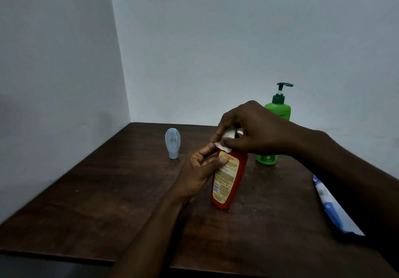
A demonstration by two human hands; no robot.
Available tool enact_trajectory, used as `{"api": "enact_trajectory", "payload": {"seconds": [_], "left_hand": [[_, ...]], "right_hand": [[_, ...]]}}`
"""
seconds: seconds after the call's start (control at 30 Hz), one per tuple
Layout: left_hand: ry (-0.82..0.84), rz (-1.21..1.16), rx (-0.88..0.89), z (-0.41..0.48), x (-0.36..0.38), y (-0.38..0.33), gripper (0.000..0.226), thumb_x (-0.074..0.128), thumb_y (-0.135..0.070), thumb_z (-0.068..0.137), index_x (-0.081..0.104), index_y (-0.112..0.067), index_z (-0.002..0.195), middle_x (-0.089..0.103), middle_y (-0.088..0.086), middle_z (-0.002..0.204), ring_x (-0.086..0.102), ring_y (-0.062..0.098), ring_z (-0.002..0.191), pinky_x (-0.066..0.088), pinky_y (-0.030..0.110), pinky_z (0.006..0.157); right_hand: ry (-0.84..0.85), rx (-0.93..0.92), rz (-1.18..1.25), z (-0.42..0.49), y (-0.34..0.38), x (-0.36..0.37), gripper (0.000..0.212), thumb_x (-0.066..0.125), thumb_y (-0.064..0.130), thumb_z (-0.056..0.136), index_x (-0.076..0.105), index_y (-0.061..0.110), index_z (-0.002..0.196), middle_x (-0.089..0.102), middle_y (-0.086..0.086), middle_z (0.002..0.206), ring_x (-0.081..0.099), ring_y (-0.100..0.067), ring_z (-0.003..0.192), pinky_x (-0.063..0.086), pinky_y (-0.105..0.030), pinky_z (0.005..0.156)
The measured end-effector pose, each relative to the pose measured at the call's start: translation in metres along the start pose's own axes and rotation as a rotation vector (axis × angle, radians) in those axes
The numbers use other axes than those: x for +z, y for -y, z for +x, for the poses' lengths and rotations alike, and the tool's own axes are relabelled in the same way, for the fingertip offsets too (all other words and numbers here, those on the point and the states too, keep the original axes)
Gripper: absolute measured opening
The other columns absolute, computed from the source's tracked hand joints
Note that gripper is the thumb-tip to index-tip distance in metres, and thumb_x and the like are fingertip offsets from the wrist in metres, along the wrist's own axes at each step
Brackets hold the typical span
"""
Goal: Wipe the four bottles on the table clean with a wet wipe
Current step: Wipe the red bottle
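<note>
Desk (pixel 97 202) of dark wood, set into a wall corner, far and left edges against the walls, near edge low in the view; broad bare stretch along the left side and the front. Pale blue bottle (pixel 173 143), translucent, standing narrow end down toward the far left, well apart from everything else; contents not discernible. Left grip (pixel 200 169) clasped round the red bottle (pixel 228 180), thumb across the label, fingers curled behind. Red bottle near the desk's middle, base on the wood; opaque, fill level hidden. Right grip (pixel 248 131) above, pinching a white wet wipe (pixel 226 139) against the red bottle's top. Green pump bottle (pixel 278 111) upright behind the right wrist, near the far edge. Blue wipe pack (pixel 330 204) lying at the right edge, partly hidden by the right forearm.
</note>
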State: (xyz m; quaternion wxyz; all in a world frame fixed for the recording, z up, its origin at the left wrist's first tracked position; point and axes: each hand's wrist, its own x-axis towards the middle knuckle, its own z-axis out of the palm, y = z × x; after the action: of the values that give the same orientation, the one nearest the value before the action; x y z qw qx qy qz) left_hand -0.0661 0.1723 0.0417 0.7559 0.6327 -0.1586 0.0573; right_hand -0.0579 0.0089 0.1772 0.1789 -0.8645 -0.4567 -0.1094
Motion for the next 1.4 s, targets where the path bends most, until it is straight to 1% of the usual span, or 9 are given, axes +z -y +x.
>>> {"api": "enact_trajectory", "payload": {"seconds": [0.17, 0.37, 0.47, 0.57, 0.67, 0.83, 1.0, 1.13, 1.4], "left_hand": [[0.024, -0.042, -0.001, 0.0, 0.004, 0.0, 0.053, 0.065, -0.007, 0.085, 0.054, -0.02, 0.135, 0.072, 0.0, 0.123, 0.067, 0.017, 0.115, 0.057, 0.028, 0.086], [0.031, -0.079, 0.034, 0.001, 0.002, -0.001, 0.059, 0.065, -0.006, 0.082, 0.05, -0.026, 0.135, 0.07, 0.0, 0.127, 0.066, 0.017, 0.116, 0.057, 0.03, 0.087], [-0.013, -0.083, 0.035, 0.001, -0.002, -0.001, 0.055, 0.067, -0.009, 0.081, 0.053, -0.024, 0.131, 0.07, 0.002, 0.125, 0.067, 0.02, 0.115, 0.058, 0.031, 0.086], [-0.024, -0.045, 0.037, 0.002, -0.001, 0.001, 0.049, 0.066, -0.012, 0.082, 0.054, -0.022, 0.129, 0.07, 0.001, 0.124, 0.067, 0.019, 0.116, 0.057, 0.03, 0.086], [-0.031, 0.008, 0.052, 0.002, 0.002, 0.004, 0.046, 0.065, -0.015, 0.085, 0.054, -0.024, 0.129, 0.071, -0.004, 0.122, 0.066, 0.015, 0.116, 0.057, 0.028, 0.087], [-0.024, 0.035, 0.051, 0.001, 0.003, 0.004, 0.046, 0.065, -0.016, 0.086, 0.054, -0.024, 0.13, 0.07, -0.004, 0.123, 0.066, 0.015, 0.116, 0.057, 0.031, 0.089], [-0.015, 0.014, 0.037, 0.003, 0.006, 0.005, 0.048, 0.067, -0.015, 0.084, 0.054, -0.022, 0.13, 0.07, 0.002, 0.123, 0.067, 0.02, 0.116, 0.057, 0.033, 0.089], [-0.025, 0.008, 0.043, 0.002, 0.004, 0.006, 0.049, 0.068, -0.015, 0.083, 0.054, -0.021, 0.129, 0.071, 0.001, 0.121, 0.067, 0.019, 0.114, 0.057, 0.032, 0.088], [-0.088, 0.112, 0.111, -0.002, 0.007, 0.004, 0.037, 0.056, -0.008, 0.098, 0.052, -0.024, 0.131, 0.069, -0.014, 0.119, 0.067, 0.002, 0.11, 0.056, 0.019, 0.079]], "right_hand": [[-0.295, 0.183, 0.198, -0.01, -0.011, 0.007, 0.012, 0.079, 0.024, 0.079, 0.079, 0.034, 0.086, 0.075, 0.016, 0.087, 0.068, 0.003, 0.084, 0.057, -0.015, 0.069], [-0.359, 0.442, 0.528, -0.017, -0.029, 0.013, 0.006, 0.077, 0.022, 0.082, 0.08, 0.025, 0.086, 0.078, 0.01, 0.085, 0.073, -0.008, 0.081, 0.062, -0.032, 0.073], [-0.458, 0.417, 0.678, -0.032, -0.026, 0.027, 0.011, 0.078, 0.023, 0.08, 0.079, 0.021, 0.091, 0.078, 0.005, 0.087, 0.074, -0.012, 0.083, 0.059, -0.026, 0.07], [-0.607, 0.361, 0.632, -0.047, -0.019, 0.041, 0.013, 0.076, 0.024, 0.082, 0.079, 0.024, 0.095, 0.078, 0.011, 0.088, 0.073, -0.007, 0.084, 0.058, -0.023, 0.074], [-0.672, 0.311, 0.425, -0.055, -0.012, 0.047, 0.016, 0.077, 0.024, 0.083, 0.078, 0.027, 0.098, 0.073, 0.022, 0.088, 0.068, 0.007, 0.087, 0.051, -0.007, 0.07], [-0.605, 0.256, 0.22, -0.051, -0.009, 0.04, 0.017, 0.075, 0.024, 0.086, 0.078, 0.027, 0.103, 0.071, 0.021, 0.095, 0.063, 0.013, 0.094, 0.045, 0.0, 0.072], [-0.477, 0.249, 0.098, -0.032, -0.007, 0.032, 0.02, 0.069, 0.028, 0.091, 0.076, 0.028, 0.109, 0.075, 0.011, 0.107, 0.06, 0.014, 0.081, 0.044, 0.002, 0.072], [-0.482, 0.258, 0.15, -0.026, -0.009, 0.037, 0.02, 0.068, 0.029, 0.091, 0.076, 0.029, 0.11, 0.075, 0.012, 0.106, 0.061, 0.015, 0.083, 0.047, 0.0, 0.072], [-0.735, 0.301, 0.49, -0.047, -0.017, 0.064, 0.022, 0.07, 0.017, 0.09, 0.076, 0.02, 0.111, 0.073, 0.015, 0.105, 0.065, 0.012, 0.098, 0.048, -0.003, 0.078]]}}
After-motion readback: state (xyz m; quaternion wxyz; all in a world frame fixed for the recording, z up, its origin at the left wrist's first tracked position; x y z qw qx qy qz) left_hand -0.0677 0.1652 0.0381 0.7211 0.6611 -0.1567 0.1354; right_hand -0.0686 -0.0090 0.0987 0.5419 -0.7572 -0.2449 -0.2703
